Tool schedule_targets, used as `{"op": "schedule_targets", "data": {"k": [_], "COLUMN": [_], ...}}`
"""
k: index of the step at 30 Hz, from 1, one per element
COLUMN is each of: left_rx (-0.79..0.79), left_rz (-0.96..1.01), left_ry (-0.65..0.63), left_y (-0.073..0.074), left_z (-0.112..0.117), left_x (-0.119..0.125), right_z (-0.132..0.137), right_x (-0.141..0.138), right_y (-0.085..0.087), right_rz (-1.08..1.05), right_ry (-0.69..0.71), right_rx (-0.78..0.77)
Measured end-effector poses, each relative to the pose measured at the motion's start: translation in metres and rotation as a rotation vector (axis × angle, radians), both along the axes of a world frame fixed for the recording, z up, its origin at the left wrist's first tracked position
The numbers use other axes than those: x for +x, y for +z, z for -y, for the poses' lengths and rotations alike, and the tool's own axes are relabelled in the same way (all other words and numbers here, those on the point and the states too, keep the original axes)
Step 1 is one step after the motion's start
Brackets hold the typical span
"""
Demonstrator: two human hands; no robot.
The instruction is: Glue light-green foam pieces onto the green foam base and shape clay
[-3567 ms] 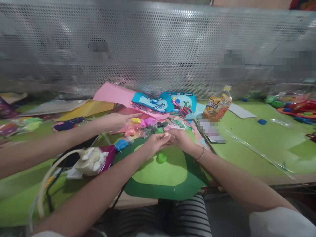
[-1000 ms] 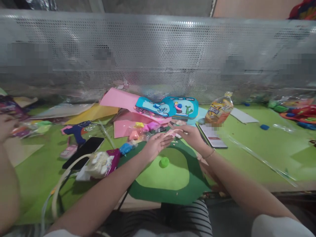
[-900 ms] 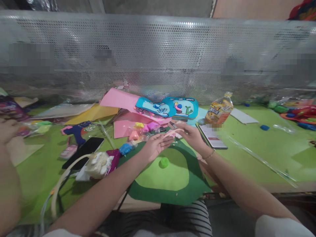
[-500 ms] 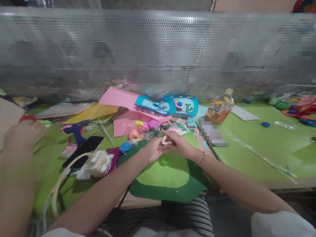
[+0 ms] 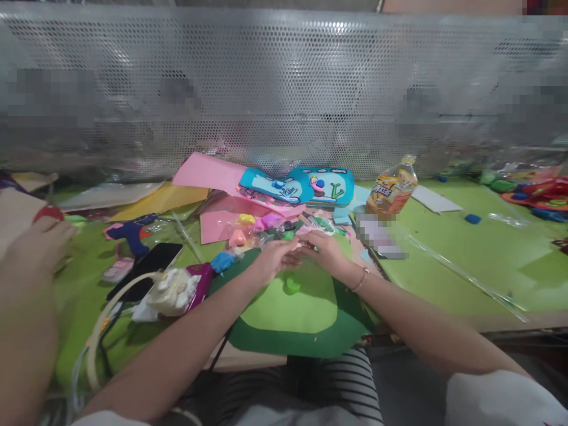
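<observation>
My left hand (image 5: pixel 274 260) and my right hand (image 5: pixel 326 253) meet above a light green paper shape (image 5: pixel 288 313) set on a dark green one (image 5: pixel 306 346). Between my closed fingertips is a small piece of pale pink modelling clay (image 5: pixel 302 241), mostly hidden by the fingers. Just below the hands, a curved bit of bright green clay (image 5: pixel 292 284) lies on the light green paper. Beyond my fingers are small bagged lumps of clay, among them a yellow lump (image 5: pixel 246 219), an orange-pink lump (image 5: pixel 237 238) and a blue lump (image 5: pixel 222 261).
At left lie a phone (image 5: pixel 148 269), a blue glue gun (image 5: pixel 131 234) and a white charger with cable (image 5: pixel 173 291). Another person's hand (image 5: pixel 38 245) rests at far left. Behind are blue decorated cutouts (image 5: pixel 306 184), a drink bottle (image 5: pixel 393 189) and a perforated metal panel (image 5: pixel 275 77).
The pale pink clay stood out as a bent roll between my hands; now my fingertips cover most of it. My hands have risen slightly, exposing more of the green clay below.
</observation>
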State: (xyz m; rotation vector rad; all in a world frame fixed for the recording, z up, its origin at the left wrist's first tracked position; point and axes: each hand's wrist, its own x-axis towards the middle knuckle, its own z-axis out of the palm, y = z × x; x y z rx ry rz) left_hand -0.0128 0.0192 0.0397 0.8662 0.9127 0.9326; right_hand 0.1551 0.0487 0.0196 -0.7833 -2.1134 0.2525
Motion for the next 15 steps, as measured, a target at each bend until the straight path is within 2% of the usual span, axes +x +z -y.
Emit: {"op": "schedule_targets", "data": {"k": [2, 9, 12, 15], "left_rx": [0.091, 0.259, 0.243, 0.154], "left_rz": [-0.057, -0.134, -0.161, -0.093], "left_ry": [0.028, 0.14, 0.123, 0.121], "left_y": [-0.0032, -0.0076, -0.0085, -0.007], "left_z": [-0.0012, -0.0066, -0.0062, -0.0033], "left_x": [0.0002, -0.0018, -0.0004, 0.0032], "right_z": [-0.0017, -0.0028, -0.0016, -0.0016], "right_x": [0.0015, 0.0036, 0.0018, 0.0002], "right_y": [0.0008, 0.0075, 0.0064, 0.0058], "right_rz": [-0.004, -0.17, -0.181, -0.192], "right_ry": [0.004, 0.181, 0.187, 0.109], "right_rx": [-0.057, -0.297, -0.275, -0.222]}}
